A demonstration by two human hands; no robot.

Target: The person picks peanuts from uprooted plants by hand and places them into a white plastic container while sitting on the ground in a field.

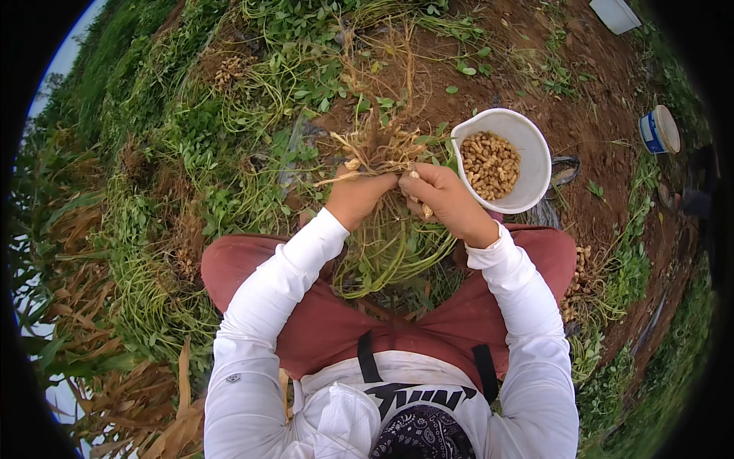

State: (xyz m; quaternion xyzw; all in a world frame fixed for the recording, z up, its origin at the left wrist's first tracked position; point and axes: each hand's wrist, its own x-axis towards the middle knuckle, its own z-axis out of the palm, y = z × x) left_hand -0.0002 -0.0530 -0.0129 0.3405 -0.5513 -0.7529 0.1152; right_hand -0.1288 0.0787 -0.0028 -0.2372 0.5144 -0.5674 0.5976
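An uprooted peanut plant hangs in front of me, its tangled roots (pixel 381 143) pointing away and its green stems (pixel 395 264) drooping between my knees. My left hand (pixel 358 198) grips the plant at the base of the roots. A pale peanut pod (pixel 352 164) shows beside that thumb. Close by on the right, my right hand (pixel 438 198) is curled around several peanut pods (pixel 426 210), some showing between the fingers. Just beyond it stands a white plastic bucket (pixel 533 155), partly filled with picked peanuts (pixel 490 163).
Pulled peanut plants (pixel 229 143) cover the ground to the left, near dry corn leaves (pixel 86 310). Bare brown soil (pixel 596 115) stretches right. A white-and-blue bucket (pixel 659 131) and a white container (pixel 615 14) stand farther off. More peanut pods (pixel 580 267) lie by my right knee.
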